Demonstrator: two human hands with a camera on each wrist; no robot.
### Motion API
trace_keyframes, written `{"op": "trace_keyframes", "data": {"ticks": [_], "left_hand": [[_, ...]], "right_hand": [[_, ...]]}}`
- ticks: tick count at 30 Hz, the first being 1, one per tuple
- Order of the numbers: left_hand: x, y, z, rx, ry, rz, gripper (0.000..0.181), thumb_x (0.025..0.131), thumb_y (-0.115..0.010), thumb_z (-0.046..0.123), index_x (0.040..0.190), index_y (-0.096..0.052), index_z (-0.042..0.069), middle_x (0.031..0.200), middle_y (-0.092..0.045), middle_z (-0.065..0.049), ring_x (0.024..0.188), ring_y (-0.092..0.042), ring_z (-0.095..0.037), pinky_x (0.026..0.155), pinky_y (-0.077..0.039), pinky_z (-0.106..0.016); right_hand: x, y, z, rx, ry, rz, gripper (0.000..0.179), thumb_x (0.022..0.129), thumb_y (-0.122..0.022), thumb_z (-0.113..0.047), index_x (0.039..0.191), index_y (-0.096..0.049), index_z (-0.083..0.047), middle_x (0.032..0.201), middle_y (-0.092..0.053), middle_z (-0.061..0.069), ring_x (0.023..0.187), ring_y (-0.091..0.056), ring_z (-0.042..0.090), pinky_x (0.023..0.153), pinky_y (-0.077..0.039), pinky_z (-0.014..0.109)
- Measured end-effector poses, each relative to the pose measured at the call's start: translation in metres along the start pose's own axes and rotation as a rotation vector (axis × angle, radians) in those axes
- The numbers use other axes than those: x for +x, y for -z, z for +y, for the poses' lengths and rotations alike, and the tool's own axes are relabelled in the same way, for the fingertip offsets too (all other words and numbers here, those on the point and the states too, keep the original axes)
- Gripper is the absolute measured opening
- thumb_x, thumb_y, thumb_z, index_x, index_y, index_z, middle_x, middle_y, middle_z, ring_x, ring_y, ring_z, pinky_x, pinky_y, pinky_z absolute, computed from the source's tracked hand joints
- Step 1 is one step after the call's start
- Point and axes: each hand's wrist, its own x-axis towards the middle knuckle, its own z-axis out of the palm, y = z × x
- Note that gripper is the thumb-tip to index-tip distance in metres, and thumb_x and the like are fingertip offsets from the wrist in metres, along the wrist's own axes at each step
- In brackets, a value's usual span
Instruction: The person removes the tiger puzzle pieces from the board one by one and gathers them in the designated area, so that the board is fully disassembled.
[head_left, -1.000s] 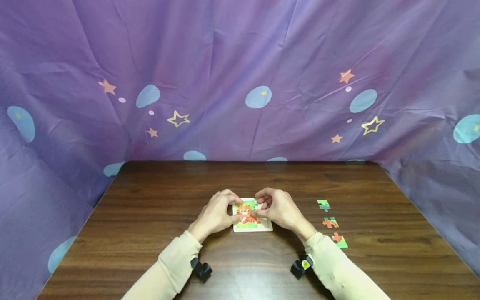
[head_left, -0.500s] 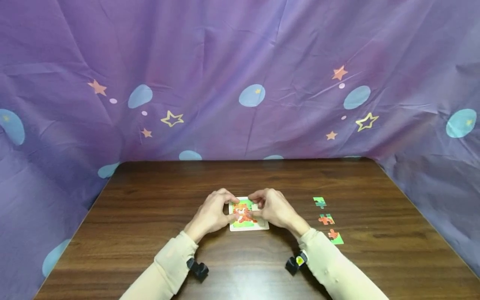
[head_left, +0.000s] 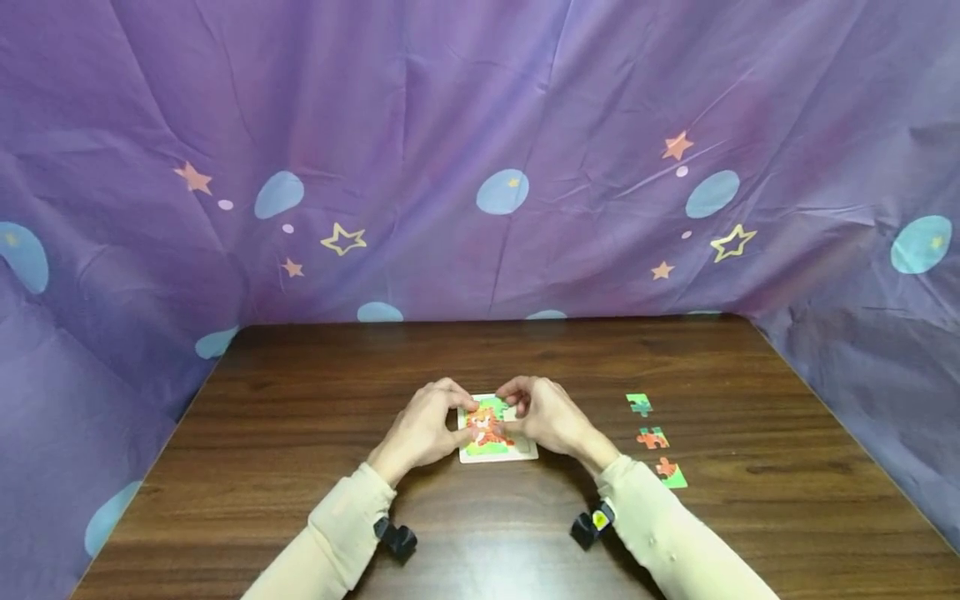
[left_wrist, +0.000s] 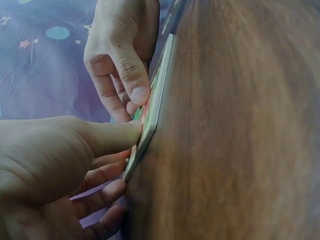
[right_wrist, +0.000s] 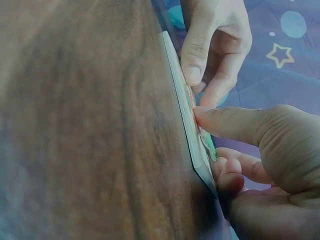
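In the head view a small jigsaw puzzle board [head_left: 487,457] with a pale border lies on the table, showing an orange tiger on green. My left hand [head_left: 423,423] holds its left side, thumb tip on the picture and index finger near the top. From the right, my right hand [head_left: 551,417] pinches a puzzle piece, a green part of which shows in the right wrist view [right_wrist: 210,145]; the fingers hide most of it. Beside the board, to the right, lie three loose pieces: a green-and-teal one [head_left: 639,405], an orange-and-green one [head_left: 652,438] and an orange one with a green corner [head_left: 671,472].
The brown wood-grain table [head_left: 300,375] runs back to a purple curtain [head_left: 420,167] with stars and blue ovals. Black wrist devices [head_left: 395,537] hang below both sleeves.
The head view has shifted slightly, so the board, hands and loose pieces appear farther left. My right hand has moved slightly inward over the board; the left hand keeps its place on the board.
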Motion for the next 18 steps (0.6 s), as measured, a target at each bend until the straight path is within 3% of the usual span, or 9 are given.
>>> {"op": "trace_keyframes", "data": {"ticks": [6,11,15,18], "left_hand": [[0.000,-0.004,-0.002,-0.014,0.020,0.003,0.039,0.087,-0.094,0.032,0.121,-0.084,0.017,0.124,-0.074,0.004,0.118,-0.067,-0.025,0.104,-0.058,-0.046],[-0.003,0.017,0.023,-0.048,0.049,-0.020,0.040,0.085,-0.094,0.024,0.120,-0.082,0.009,0.124,-0.074,-0.005,0.116,-0.068,-0.031,0.105,-0.057,-0.051],[-0.001,0.009,0.013,-0.015,0.020,-0.002,0.040,0.087,-0.094,0.026,0.121,-0.081,0.009,0.124,-0.074,-0.004,0.114,-0.069,-0.029,0.103,-0.057,-0.047],[0.002,-0.007,-0.006,-0.001,0.024,0.022,0.041,0.086,-0.094,0.031,0.122,-0.082,0.014,0.125,-0.074,0.001,0.115,-0.069,-0.025,0.102,-0.058,-0.043]], "right_hand": [[0.000,-0.001,0.004,0.023,0.005,0.000,0.050,0.080,-0.102,-0.019,0.122,-0.077,-0.007,0.095,-0.070,0.000,0.085,-0.062,0.014,0.076,-0.052,0.026],[0.000,-0.001,0.005,0.060,0.035,0.006,0.042,0.083,-0.097,-0.009,0.120,-0.077,-0.006,0.099,-0.072,0.001,0.084,-0.064,0.013,0.074,-0.055,0.023],[0.002,-0.002,0.004,0.079,0.049,0.027,0.036,0.084,-0.093,0.000,0.117,-0.078,-0.004,0.100,-0.075,0.002,0.083,-0.066,0.013,0.074,-0.058,0.022],[0.002,-0.002,0.004,0.081,0.043,0.041,0.034,0.084,-0.092,0.001,0.115,-0.079,-0.003,0.099,-0.076,0.002,0.083,-0.067,0.012,0.074,-0.058,0.022]]}}
